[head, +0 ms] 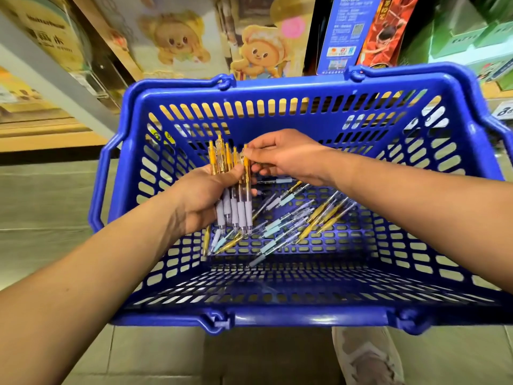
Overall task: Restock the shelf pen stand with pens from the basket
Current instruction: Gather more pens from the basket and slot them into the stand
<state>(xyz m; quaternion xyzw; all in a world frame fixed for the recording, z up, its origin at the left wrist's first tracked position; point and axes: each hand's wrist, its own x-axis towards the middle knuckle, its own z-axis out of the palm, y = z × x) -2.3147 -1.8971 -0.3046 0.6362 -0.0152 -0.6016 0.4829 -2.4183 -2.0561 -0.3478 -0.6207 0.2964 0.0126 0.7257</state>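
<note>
A blue plastic basket (pixel 277 318) fills the middle of the head view. Over its middle, my left hand (pixel 200 195) grips a bunch of several yellow pens with pale purple grips (pixel 233 207), tips pointing down. My right hand (pixel 288 157) pinches the top of the rightmost pen in that bunch between thumb and forefinger. Several loose pens (pixel 294 218), yellow ones and ones with light blue grips, lie scattered on the basket floor below. No pen stand shows in this view.
Shelves with cartoon-bear packages (pixel 258 51), a blue box (pixel 347 31) and green boxes (pixel 472 31) rise behind the basket. A grey shelf edge (pixel 55 87) runs at upper left. Tiled floor and one shoe (pixel 366 357) lie below the basket.
</note>
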